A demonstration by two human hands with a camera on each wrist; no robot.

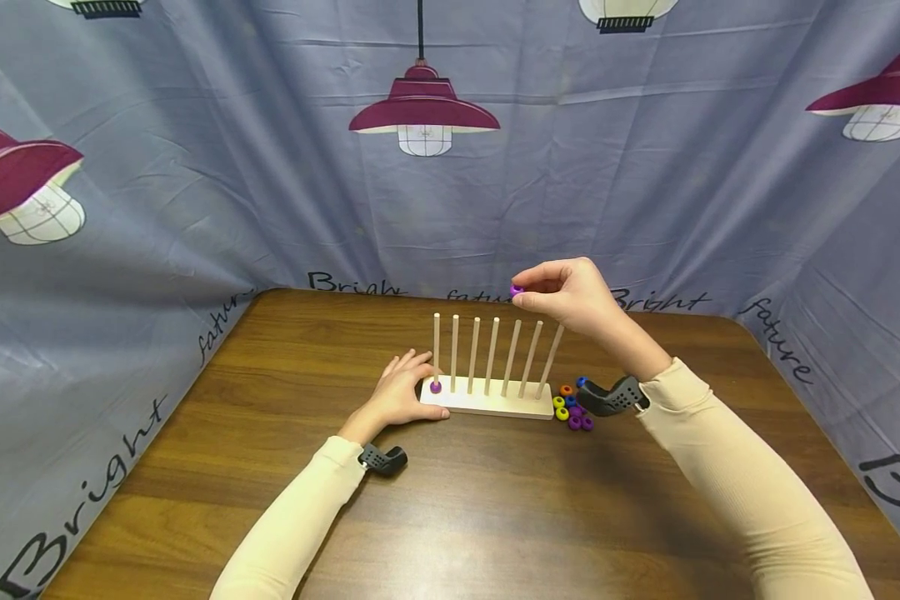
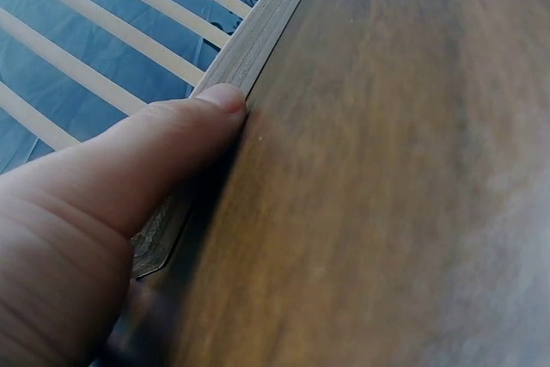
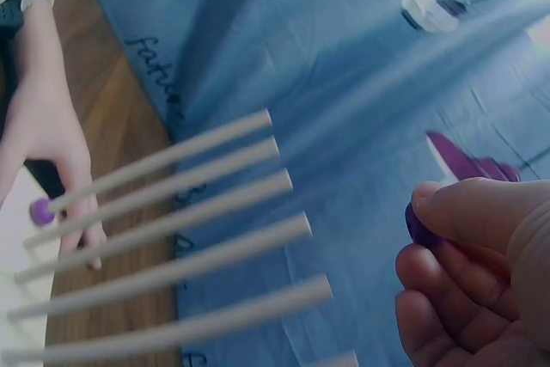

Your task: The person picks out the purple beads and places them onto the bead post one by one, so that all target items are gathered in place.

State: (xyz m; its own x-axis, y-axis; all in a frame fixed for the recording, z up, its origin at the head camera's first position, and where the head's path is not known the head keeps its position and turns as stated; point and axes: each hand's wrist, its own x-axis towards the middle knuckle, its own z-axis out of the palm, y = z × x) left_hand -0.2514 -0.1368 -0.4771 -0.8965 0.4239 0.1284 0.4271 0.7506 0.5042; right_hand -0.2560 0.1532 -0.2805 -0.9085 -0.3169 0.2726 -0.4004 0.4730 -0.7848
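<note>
A pale wooden peg board (image 1: 495, 407) with a row of upright pegs (image 1: 491, 354) stands on the table. One purple bead (image 1: 436, 387) sits at the foot of its leftmost peg. My left hand (image 1: 401, 393) grips the board's left end, the thumb (image 2: 193, 122) along the front edge and the fingers behind. Above the pegs, toward the right end, my right hand (image 1: 570, 296) pinches another purple bead (image 3: 420, 225) between thumb and fingertips, higher than the peg tops.
Loose beads lie by the board's right end: several purple (image 1: 575, 423), plus yellow (image 1: 562, 413), orange (image 1: 566, 390) and blue (image 1: 581, 382) ones. The wooden table (image 1: 465, 500) ends at a grey-blue curtain (image 1: 307, 208) printed with lamps and lettering.
</note>
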